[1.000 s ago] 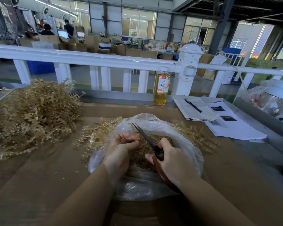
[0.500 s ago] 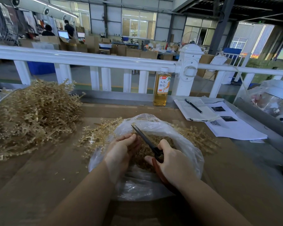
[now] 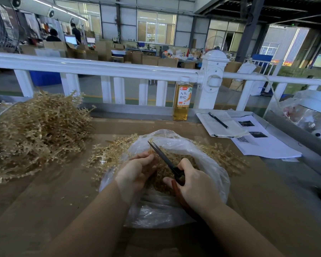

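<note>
Snipping step: my left hand (image 3: 135, 172) pinches a sprig (image 3: 152, 152); my right hand (image 3: 195, 184) grips the scissors (image 3: 164, 157) above the bag (image 3: 174, 212). Next: close the blades squarely.

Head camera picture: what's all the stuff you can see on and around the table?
sprig pile: one, golden, table's left
loose sprigs: several, golden, both sides of bag
plastic bag: one, clear, table middle, golden bits inside
bottle: one, amber, by railing
notebook: one, white, right of bottle
pen: one, black, on notebook
printed sheets: some, white, beside notebook
railing: one, white, behind table
table: one, brown
scissors: one, dark blades, reddish handle, over bag
left hand: over bag, fingers curled beside blade
right hand: grips scissors
</note>
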A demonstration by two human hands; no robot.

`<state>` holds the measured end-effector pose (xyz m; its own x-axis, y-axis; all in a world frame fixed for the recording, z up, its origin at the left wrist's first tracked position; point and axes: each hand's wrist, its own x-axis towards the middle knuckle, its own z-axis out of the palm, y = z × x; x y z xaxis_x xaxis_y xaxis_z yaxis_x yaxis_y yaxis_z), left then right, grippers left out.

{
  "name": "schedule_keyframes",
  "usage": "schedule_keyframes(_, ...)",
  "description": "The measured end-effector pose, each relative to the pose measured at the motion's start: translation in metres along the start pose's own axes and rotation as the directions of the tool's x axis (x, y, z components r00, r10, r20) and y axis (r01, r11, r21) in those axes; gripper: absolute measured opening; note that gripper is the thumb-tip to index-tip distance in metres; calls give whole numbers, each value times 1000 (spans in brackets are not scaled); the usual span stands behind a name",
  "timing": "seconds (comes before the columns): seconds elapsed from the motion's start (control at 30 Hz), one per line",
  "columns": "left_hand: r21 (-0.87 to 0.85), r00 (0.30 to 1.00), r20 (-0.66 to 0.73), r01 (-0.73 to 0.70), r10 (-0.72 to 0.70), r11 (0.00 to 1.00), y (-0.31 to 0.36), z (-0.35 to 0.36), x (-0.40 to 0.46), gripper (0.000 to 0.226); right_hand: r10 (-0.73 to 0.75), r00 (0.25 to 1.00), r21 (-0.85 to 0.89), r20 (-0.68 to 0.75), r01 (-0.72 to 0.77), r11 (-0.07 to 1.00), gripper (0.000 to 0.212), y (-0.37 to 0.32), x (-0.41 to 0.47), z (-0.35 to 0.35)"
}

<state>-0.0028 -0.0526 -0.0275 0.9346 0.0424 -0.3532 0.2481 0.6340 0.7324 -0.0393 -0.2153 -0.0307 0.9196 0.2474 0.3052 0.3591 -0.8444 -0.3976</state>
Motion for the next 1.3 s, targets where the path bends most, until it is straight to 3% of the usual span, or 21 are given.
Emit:
schedule_keyframes(0.57,30,998,13,54,-55,998,7,0,-4,22,-56,998,-48,26,57,997,42,1,-4,5)
schedule_keyframes(0.87,35,998,17,63,-63,997,7,0,-5,24,-55,998,-117,-27,51,992,46,-3,-2,13)
schedule_keyframes(1.13,37,998,-7,66,-66,997,5,0,-2,19,-120,990,-163,-77,106,981,36,-5,-1,11)
schedule_keyframes(1.3,36,999,-1,42,-42,998,3,0,0,23,-90,996,-101,-25,87,991,34,-5,-1,7)
